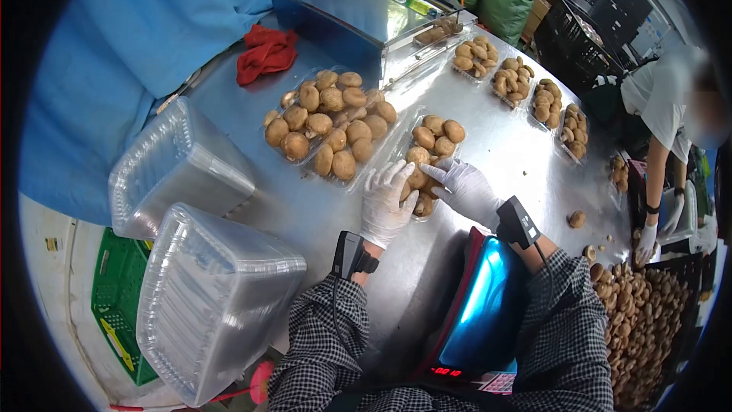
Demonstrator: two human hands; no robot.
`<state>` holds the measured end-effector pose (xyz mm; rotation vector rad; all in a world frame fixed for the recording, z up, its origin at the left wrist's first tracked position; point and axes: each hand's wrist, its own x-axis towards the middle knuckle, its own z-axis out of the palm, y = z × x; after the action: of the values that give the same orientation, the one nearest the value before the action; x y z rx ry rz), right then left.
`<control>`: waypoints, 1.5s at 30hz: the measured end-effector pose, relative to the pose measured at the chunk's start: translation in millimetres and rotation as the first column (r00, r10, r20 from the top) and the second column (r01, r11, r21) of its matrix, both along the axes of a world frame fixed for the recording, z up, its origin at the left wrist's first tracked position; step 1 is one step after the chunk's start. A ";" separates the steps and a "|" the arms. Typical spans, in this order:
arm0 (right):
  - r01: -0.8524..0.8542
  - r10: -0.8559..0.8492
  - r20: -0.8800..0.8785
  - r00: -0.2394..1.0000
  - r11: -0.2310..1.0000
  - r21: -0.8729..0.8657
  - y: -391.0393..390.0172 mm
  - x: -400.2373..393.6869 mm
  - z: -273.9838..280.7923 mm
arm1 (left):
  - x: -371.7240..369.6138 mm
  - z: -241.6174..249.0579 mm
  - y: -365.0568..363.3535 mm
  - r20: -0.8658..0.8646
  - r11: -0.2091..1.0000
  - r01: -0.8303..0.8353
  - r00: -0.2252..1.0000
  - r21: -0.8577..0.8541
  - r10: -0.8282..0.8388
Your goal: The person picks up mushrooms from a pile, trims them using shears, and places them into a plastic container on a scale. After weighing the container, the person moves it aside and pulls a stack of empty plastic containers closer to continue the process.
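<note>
A clear plastic tray of brown mushrooms [423,154] lies on the metal table [396,275]. My left hand [387,202], in a thin white glove, touches the mushrooms at the tray's near left side, its fingers bent over them. From the right, my gloved right hand [463,189] reaches over the same tray, fingertips on the mushrooms. Whether either hand grips a single mushroom is hidden. Left of this tray, more filled trays of mushrooms [332,99] stand side by side. A scale [484,305] with a shiny blue plate and red digits is below my right hand.
Two stacks of clear trays [221,290] stand at left, beside a green crate [122,290]. Behind are a red cloth [267,53] and a metal box [328,15]. Filled trays [511,80] line the far edge. A co-worker [659,107] reaches toward a mushroom pile [644,320] at right.
</note>
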<state>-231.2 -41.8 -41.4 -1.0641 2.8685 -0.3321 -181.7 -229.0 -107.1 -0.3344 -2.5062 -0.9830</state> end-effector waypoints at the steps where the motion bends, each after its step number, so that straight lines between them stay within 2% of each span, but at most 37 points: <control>1: -0.034 0.035 -0.010 0.999 0.998 0.045 -0.8 -0.4 -3.0 | -0.3 -2.0 0.0 -0.001 1.000 0.003 1.000 0.010 -0.003; 7: -0.031 0.029 0.019 0.999 0.991 0.129 -6.0 0.9 2.7 | -0.9 -3.8 0.8 0.016 0.999 -0.003 1.000 0.050 0.002; 9: -0.047 0.049 -0.022 0.999 0.994 0.103 -1.5 6.0 12.5 | 2.9 6.4 3.0 0.015 0.998 -0.001 1.000 0.064 0.000; 12: 0.092 -0.093 -0.009 0.996 0.991 -0.101 12.2 29.8 51.8 | 19.1 32.1 3.5 -0.062 0.988 -0.064 0.995 0.142 0.073; 14: 0.164 -0.159 0.043 0.986 0.961 -0.223 35.5 59.1 79.3 | 41.6 62.4 -2.4 -0.042 0.958 -0.072 0.995 0.279 0.087; 17: 0.272 -0.239 0.131 0.962 0.870 -0.410 66.9 118.2 116.5 | 92.9 113.8 -17.3 -0.135 0.939 -0.006 0.989 0.343 0.056; 19: 0.353 -0.300 0.186 0.936 0.824 -0.443 98.7 151.4 122.9 | 134.1 157.2 -30.5 -0.149 0.955 -0.068 0.982 0.289 0.115; 21: 0.455 -0.377 0.256 0.890 0.769 -0.448 120.4 188.0 138.3 | 166.4 180.1 -51.7 -0.260 0.966 -0.258 0.932 0.006 0.250; 23: 0.503 -0.384 0.325 0.864 0.684 -0.528 144.8 223.5 138.7 | 191.3 199.3 -75.5 -0.373 0.868 -0.455 0.854 -0.200 0.362; 24: 0.530 -0.403 0.344 0.848 0.661 -0.532 154.9 241.0 139.7 | 201.8 206.5 -84.7 -0.371 0.852 -0.477 0.847 -0.216 0.380; 26: 0.558 -0.417 0.371 0.830 0.620 -0.552 175.8 271.4 134.5 | 220.5 221.9 -105.1 -0.425 0.605 -0.663 0.748 -0.441 0.510; 27: 0.569 -0.428 0.376 0.822 0.599 -0.564 187.0 287.4 130.2 | 228.3 220.1 -119.6 -0.431 0.589 -0.670 0.742 -0.451 0.514; 28: 0.583 -0.405 0.420 0.812 0.538 -0.609 195.0 302.2 124.6 | 231.3 209.7 -134.9 -0.289 0.658 -0.625 0.780 -0.420 0.556; 29: 0.586 -0.411 0.419 0.810 0.530 -0.613 199.5 315.9 123.8 | 231.7 203.3 -143.1 -0.138 0.729 -0.577 0.810 -0.369 0.570; 30: 0.598 -0.384 0.460 0.801 0.478 -0.643 202.6 330.1 124.7 | 231.9 204.6 -143.1 -0.142 0.736 -0.568 0.817 -0.368 0.559; 32: 0.647 -0.335 0.553 0.763 0.412 -0.642 219.7 353.0 116.2 | 232.2 209.0 -141.6 -0.046 0.787 -0.573 0.814 -0.230 0.579; 35: 0.667 -0.336 0.577 0.745 0.394 -0.632 242.2 386.5 105.3 | 227.4 204.4 -153.7 -0.030 0.826 -0.537 0.841 -0.172 0.540; 39: 0.698 -0.350 0.603 0.716 0.339 -0.631 268.6 425.0 101.4 | 218.6 204.5 -163.5 -0.059 0.826 -0.520 0.852 -0.219 0.521; 41: 0.727 -0.358 0.634 0.686 0.303 -0.616 279.6 441.1 102.7 | 213.5 202.9 -169.0 0.022 0.861 -0.487 0.869 -0.149 0.495; 42: 0.740 -0.369 0.643 0.671 0.295 -0.604 285.5 448.7 102.3 | 211.6 198.8 -173.3 0.001 0.894 -0.439 0.898 -0.088 0.441; 43: 0.755 -0.381 0.653 0.655 0.287 -0.590 290.7 455.6 102.1 | 212.2 197.3 -175.6 -0.003 0.899 -0.430 0.902 -0.087 0.432; 45: 0.751 -0.390 0.646 0.656 0.255 -0.609 295.9 464.6 103.9 | 210.4 193.1 -181.0 0.047 0.903 -0.428 0.903 0.023 0.427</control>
<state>233.4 254.1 62.5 0.2649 2.4874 -1.9313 28.7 -410.0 86.1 0.2456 -2.4416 -0.8513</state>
